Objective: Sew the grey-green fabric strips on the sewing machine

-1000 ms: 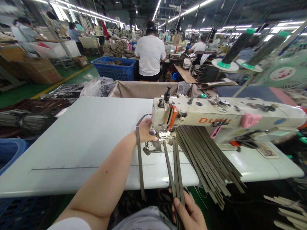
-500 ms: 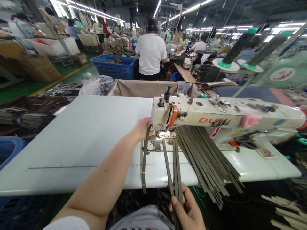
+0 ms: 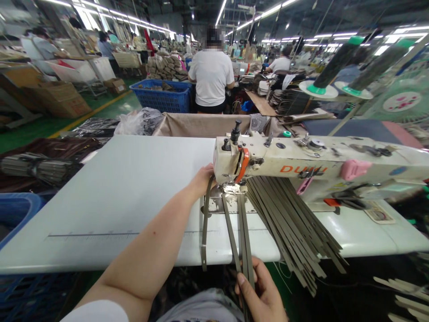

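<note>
Strips [image 3: 291, 228], olive-grey and narrow, hung in a dense sheaf over the bed of the sewing machine [image 3: 301, 163], fanning toward the near right past the table's edge. Three lengths ran apart from the sheaf at the presser foot [image 3: 231, 189]. A loose strip [image 3: 204, 228] curved up beside the foot and dropped toward the near edge of the table, and two paired strips [image 3: 236, 237] ran down to the near side.

Left hand [image 3: 203, 181]: half-closed, fingers curled, just left of the foot and against the top of the loose strip's curve. Whether it pinched the strip, I could not tell. Right hand [image 3: 259, 290]: low at the near edge, fingers closed around the paired strips, held between thumb and fingers.

Change: the loose strip had drawn in toward the foot, hanging nearly straight where it had bowed out to the left, and the left hand sat closer in.

Table [image 3: 100, 214]: white, long, a ruled line along its near part. Far off, a co-worker [image 3: 211, 71] in a white T-shirt sat at a bench beyond a blue crate [image 3: 161, 96]. Thread cones [image 3: 331, 65] stood at far right, a fan [image 3: 402, 102] beyond them.
</note>
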The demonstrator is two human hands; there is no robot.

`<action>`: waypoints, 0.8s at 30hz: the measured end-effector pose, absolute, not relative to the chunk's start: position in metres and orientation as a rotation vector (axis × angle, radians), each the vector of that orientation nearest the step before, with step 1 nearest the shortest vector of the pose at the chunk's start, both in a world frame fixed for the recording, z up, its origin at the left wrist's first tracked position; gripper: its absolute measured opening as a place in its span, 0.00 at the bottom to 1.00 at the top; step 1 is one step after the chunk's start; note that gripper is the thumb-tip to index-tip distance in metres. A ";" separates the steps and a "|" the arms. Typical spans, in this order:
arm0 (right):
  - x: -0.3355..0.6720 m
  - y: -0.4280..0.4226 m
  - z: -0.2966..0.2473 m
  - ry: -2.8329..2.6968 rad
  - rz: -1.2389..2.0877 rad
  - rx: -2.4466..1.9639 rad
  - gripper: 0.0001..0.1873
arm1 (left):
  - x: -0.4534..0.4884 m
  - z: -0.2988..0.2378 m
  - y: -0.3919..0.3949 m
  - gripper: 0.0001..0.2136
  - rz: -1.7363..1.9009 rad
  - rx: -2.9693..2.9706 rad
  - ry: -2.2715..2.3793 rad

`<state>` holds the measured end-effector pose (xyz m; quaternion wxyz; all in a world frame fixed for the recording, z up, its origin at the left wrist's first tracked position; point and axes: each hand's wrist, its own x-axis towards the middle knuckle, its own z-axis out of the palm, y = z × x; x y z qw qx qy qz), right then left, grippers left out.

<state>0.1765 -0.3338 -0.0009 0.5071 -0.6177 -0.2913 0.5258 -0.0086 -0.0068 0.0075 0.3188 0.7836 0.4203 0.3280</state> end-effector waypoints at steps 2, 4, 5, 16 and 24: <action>0.174 -0.331 0.001 -0.704 1.264 -1.476 0.36 | -0.007 0.009 -0.009 0.15 0.880 2.078 1.149; 0.172 -0.329 0.004 -0.721 1.256 -1.468 0.35 | -0.007 0.010 -0.011 0.15 0.866 2.090 1.212; 0.171 -0.327 0.005 -0.733 1.251 -1.472 0.35 | -0.007 0.010 -0.011 0.15 0.856 2.093 1.229; 0.166 -0.312 0.015 -0.813 1.247 -1.483 0.33 | -0.004 -0.002 -0.005 0.09 0.943 2.145 1.064; 0.162 -0.310 0.017 -0.731 1.276 -1.469 0.35 | 0.000 0.007 -0.013 0.13 1.046 2.031 1.258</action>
